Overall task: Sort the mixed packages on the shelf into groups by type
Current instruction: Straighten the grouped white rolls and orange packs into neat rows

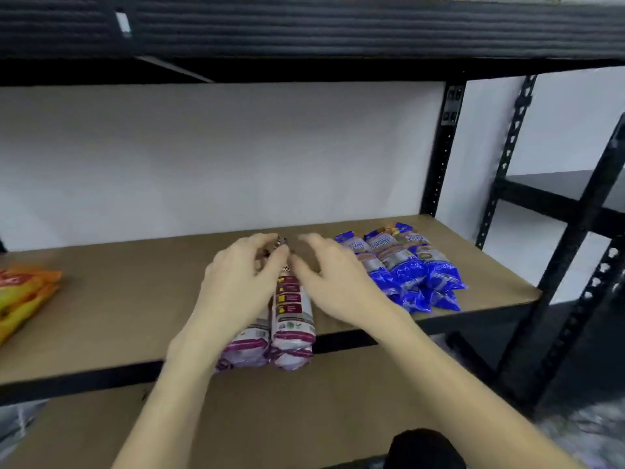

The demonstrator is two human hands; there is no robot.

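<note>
Two purple-and-white packages (293,319) lie side by side at the middle of the brown shelf board (135,299), their near ends over its front edge. My left hand (240,282) rests on the left one, its fingers curled at the far ends. My right hand (334,282) hovers with fingers spread just right of the right package, thumb near its top. Three blue packages (406,265) lie grouped at the right. Orange-and-yellow packages (23,292) lie at the left edge.
A black metal upright (439,150) stands at the back right corner and a black shelf beam (304,28) runs overhead. A second black rack (575,204) stands to the right. A lower brown shelf (270,418) lies below.
</note>
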